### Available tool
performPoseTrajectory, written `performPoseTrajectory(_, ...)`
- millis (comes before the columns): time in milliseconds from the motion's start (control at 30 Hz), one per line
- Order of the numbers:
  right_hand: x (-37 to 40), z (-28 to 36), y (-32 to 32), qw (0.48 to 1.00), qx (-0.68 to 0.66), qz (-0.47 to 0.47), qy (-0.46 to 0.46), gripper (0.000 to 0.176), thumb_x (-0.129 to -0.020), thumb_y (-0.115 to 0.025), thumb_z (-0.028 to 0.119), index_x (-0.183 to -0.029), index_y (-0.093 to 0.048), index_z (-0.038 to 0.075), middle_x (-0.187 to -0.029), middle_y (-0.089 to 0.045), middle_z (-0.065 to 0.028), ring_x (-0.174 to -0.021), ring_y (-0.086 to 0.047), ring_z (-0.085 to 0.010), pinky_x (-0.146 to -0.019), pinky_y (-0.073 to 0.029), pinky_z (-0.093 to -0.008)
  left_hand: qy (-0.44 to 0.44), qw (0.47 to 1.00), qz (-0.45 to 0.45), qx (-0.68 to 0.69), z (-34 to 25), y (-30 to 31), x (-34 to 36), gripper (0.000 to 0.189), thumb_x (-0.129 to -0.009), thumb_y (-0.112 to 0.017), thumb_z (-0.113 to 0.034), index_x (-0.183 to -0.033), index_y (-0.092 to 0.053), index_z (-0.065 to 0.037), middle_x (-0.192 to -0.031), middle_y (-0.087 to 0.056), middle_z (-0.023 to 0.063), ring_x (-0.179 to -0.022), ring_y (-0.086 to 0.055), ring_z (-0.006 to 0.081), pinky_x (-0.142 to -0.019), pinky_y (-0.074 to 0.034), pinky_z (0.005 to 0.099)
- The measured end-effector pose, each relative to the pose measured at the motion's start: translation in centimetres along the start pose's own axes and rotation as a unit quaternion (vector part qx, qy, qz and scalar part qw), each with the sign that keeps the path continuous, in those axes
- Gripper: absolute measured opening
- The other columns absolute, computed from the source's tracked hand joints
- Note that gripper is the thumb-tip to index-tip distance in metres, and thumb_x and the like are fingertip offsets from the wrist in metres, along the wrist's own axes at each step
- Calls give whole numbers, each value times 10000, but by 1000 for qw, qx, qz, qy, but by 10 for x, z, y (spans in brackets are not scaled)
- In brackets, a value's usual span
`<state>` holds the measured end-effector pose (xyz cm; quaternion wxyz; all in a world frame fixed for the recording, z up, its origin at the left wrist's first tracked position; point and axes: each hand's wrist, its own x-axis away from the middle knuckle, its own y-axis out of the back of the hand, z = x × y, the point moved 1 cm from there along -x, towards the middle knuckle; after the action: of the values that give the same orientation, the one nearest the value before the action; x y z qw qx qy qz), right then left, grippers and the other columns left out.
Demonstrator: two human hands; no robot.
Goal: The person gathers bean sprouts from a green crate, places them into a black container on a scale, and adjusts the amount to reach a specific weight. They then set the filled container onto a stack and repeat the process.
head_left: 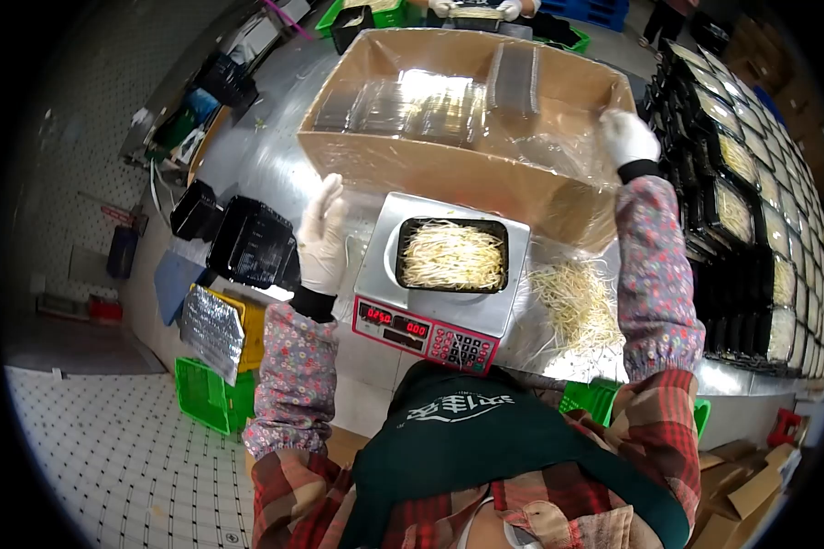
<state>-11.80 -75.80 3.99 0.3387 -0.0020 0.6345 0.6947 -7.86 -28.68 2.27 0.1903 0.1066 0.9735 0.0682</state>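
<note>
A black tray of bean sprouts (455, 255) sits on the platform of a digital scale (375, 274) with lit red figures. My left hand (322, 240), in a white glove, is held out left of the scale with fingers stretched, beside nested black trays (252, 242). My right hand (630, 139), also gloved, is closed at the right rim of a large cardboard box (449, 174). Its fingers face away and what they may grip is hidden; clear plastic liner hangs close by. Stacked clear lids (421, 108) stand inside the box.
Loose sprouts (577, 302) lie on the metal table right of the scale. High stacks of filled black trays (737, 183) stand at far right. A green crate (212, 395) is below left. Across the table, another person's gloved hands (474, 9) hold a tray.
</note>
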Motion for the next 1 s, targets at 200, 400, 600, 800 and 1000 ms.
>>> performPoseTrajectory(200, 55, 66, 81, 815, -574, 73, 30, 251, -917, -563, 77, -1161, -622, 59, -869, -645, 21, -658, -513, 7, -523, -405, -145, 79, 977, 44, 193, -28, -1, 5, 676, -963, -501, -424, -1434, -292, 14, -1320, -509, 176, -1155, -538, 226, -851, -501, 344)
performPoseTrajectory(400, 169, 113, 36, 756, -608, 241, -5, 368, -914, -560, 71, -1278, -532, 27, -1023, -627, -8, -741, -574, -70, -680, -488, -235, 163, 960, 117, 195, -15, -24, 45, 402, -871, -632, -27, -1255, -520, 14, -826, -655, 66, -634, -615, 110, -540, -497, 210)
performPoseTrajectory(600, 209, 110, -40, 943, -293, 120, 105, 290, -923, -565, 269, -1155, -611, 102, -932, -681, -147, -845, -667, -296, -763, -517, -381, 194, 976, 95, 4, 56, -37, 51, 282, -842, -675, -99, -1110, -626, -25, -748, -636, 11, -632, -585, 90, -580, -484, 242)
performPoseTrajectory(800, 171, 122, -56, 958, -161, 232, 51, 319, -944, -473, 376, -1069, -636, 132, -947, -686, -143, -869, -652, -340, -777, -498, -454, 108, 964, 31, -242, 100, -55, 25, 260, -800, -724, -248, -972, -703, -53, -752, -654, 50, -685, -586, 146, -673, -484, 291)
performPoseTrajectory(1000, 202, 105, -111, 794, -560, 230, -46, 256, -893, -637, 215, -1013, -662, -10, -855, -694, -75, -769, -628, -174, -746, -496, -318, 150, 980, 133, -10, 156, -40, 41, 310, -883, -617, -69, -1181, -615, 15, -964, -694, 57, -797, -629, 87, -693, -506, 211)
